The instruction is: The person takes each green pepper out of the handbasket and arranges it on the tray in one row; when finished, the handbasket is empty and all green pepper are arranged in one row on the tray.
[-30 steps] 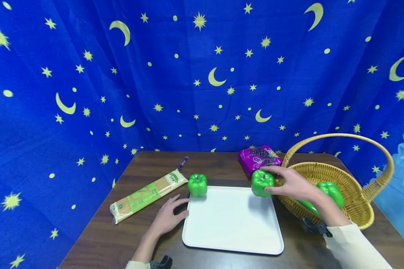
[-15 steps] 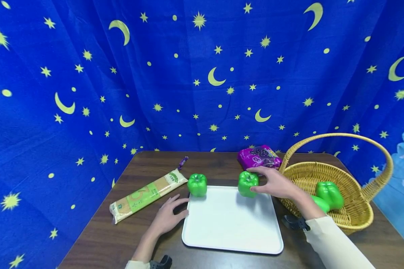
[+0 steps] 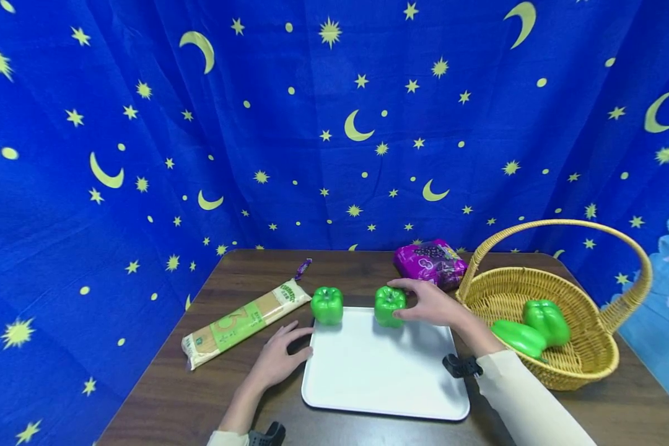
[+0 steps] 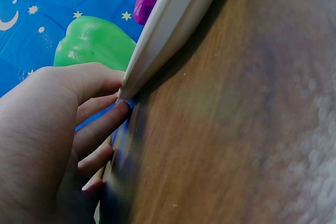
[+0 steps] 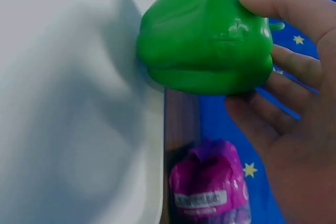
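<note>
- Gripping green pepper (image 3: 389,307) in R hand (image 3: 426,301), w/ thumb on near side & fingers round far side, spread only approx. as wide as the fruit.
- Held to L of R palm, stem end up, long axis approx. vertical; much nearer to R hand than to L.
- Located at far edge of white tray (image 3: 384,371), approx. mid-width. Can't tell if touching tray or just above.
- Looking glossy, bright green, blocky, w/ rounded lobes, smooth skin & short stalk, esp. in R wrist view.
- Touching tray's L edge w/ L hand (image 3: 279,357): fingers relaxed & apart, tips against rim, w/ nothing lifted or held.
- Standing at tray's far L corner: second pepper (image 3: 327,306), v. similar in look, stem up, well clear of held one, approx. level w/ it L-to-R.
- Set to R of tray: wicker basket (image 3: 504,288) w/ tall handle, containing blocky pepper (image 3: 547,323) & longer pepper (image 3: 517,337) lying on its side, close together.
- Lying behind R hand, by basket: purple pack (image 3: 430,264).
- Lying to L, on dark table (image 3: 357,279): noodle packet (image 3: 245,323), set diagonally, w/ small purple sweet (image 3: 303,269) near its far end.
- Hung behind all: blue star-&-moon cloth (image 3: 290,136).
</note>
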`<state>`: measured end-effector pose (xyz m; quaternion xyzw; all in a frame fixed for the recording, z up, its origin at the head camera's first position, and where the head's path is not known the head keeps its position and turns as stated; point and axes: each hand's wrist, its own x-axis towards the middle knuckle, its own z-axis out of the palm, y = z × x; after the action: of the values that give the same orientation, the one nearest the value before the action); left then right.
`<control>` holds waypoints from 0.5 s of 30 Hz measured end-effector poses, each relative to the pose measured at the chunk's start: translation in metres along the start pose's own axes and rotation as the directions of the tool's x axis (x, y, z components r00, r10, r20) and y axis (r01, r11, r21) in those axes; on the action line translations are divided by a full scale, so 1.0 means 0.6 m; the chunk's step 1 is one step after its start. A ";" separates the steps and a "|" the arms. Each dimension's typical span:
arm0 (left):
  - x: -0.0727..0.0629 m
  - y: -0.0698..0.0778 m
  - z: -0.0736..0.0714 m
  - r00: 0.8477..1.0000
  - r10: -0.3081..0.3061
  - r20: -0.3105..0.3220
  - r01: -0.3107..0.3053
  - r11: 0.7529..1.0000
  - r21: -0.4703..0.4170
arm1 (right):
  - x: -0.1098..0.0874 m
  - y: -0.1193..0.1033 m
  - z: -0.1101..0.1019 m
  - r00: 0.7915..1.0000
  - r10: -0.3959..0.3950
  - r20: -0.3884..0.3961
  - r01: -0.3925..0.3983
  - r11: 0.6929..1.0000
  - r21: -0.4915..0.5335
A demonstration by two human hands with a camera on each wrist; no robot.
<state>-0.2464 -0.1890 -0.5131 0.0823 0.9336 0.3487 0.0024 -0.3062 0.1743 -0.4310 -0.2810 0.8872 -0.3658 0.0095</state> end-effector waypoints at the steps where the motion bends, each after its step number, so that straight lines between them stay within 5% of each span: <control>1: 0.000 0.000 0.000 1.000 0.000 -0.002 0.000 1.000 0.000 | 0.003 -0.001 0.003 1.000 -0.005 0.003 0.005 1.000 0.005; 15: 0.004 0.000 0.001 0.999 -0.049 0.015 0.049 0.999 0.001 | 0.039 -0.020 0.041 0.999 -0.016 0.040 0.015 1.000 0.022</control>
<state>-0.2486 -0.1885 -0.5134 0.0619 0.9354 0.3478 0.0180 -0.3150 0.1398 -0.4367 -0.2949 0.8806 -0.3699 0.0277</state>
